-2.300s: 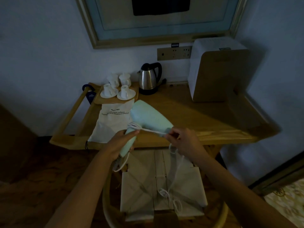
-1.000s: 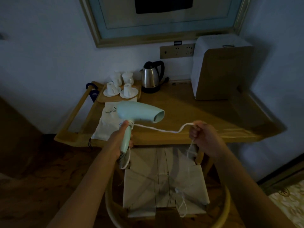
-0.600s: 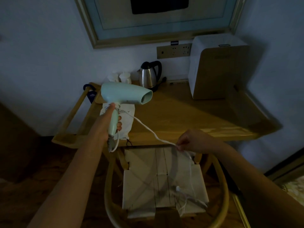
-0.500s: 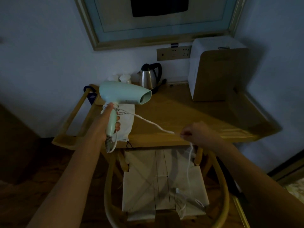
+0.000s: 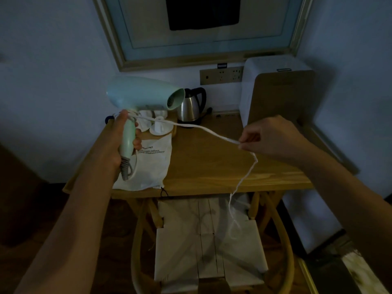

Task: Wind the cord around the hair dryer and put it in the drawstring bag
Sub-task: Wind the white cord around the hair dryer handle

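My left hand (image 5: 118,143) grips the handle of a pale green hair dryer (image 5: 140,96), held upright above the table's left side with its nozzle facing right. A few turns of white cord (image 5: 203,129) sit at the top of the handle under my thumb. From there the cord runs right to my right hand (image 5: 269,139), which pinches it between fingertips; the remainder hangs down toward the chair seat. A white drawstring bag (image 5: 152,166) with printed text lies flat on the table below the dryer.
On the wooden table (image 5: 212,166) stand a steel kettle (image 5: 191,107), white cups on a tray (image 5: 158,124) and a white box-shaped appliance (image 5: 277,92). A chair with a woven seat (image 5: 210,240) stands under the table's front edge. A wall socket panel (image 5: 221,74) is behind.
My left hand has lifted the dryer higher and kept it upright. My right hand, still pinching the cord, has swung up and out to the right, drawing the cord taut across the table.
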Demonstrator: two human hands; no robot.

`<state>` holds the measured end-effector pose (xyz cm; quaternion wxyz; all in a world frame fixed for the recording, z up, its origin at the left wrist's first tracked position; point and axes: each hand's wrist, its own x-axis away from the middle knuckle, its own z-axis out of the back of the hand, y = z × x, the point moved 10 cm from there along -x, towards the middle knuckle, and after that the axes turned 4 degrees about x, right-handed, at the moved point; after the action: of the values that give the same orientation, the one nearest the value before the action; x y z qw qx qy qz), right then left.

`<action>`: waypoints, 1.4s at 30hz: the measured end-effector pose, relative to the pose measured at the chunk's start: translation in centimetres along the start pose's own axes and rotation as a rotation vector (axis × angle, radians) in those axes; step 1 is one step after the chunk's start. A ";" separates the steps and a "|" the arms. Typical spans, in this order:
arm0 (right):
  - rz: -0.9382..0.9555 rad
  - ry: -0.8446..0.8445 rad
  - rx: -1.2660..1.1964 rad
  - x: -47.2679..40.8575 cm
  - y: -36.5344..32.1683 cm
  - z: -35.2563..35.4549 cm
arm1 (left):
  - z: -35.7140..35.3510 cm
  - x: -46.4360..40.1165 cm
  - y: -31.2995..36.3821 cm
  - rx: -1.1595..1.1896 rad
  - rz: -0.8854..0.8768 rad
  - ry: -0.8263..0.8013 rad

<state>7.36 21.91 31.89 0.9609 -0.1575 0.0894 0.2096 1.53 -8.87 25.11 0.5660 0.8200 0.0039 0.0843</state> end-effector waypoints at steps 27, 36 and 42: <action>-0.187 -0.345 -0.424 2.1 2.6 -8.6 | -1.7 0.0 -1.6 -0.103 0.091 -0.041; -0.105 0.395 0.285 2.9 2.9 -2.6 | -2.6 0.5 -1.0 -0.092 0.080 -0.067; -0.234 0.101 0.303 4.4 3.8 -9.9 | -3.1 1.0 -1.7 -0.114 0.070 -0.076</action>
<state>8.65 23.45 20.56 0.9857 -0.0309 0.1489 0.0724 2.22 -5.24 24.74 0.6082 0.7888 -0.0510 0.0730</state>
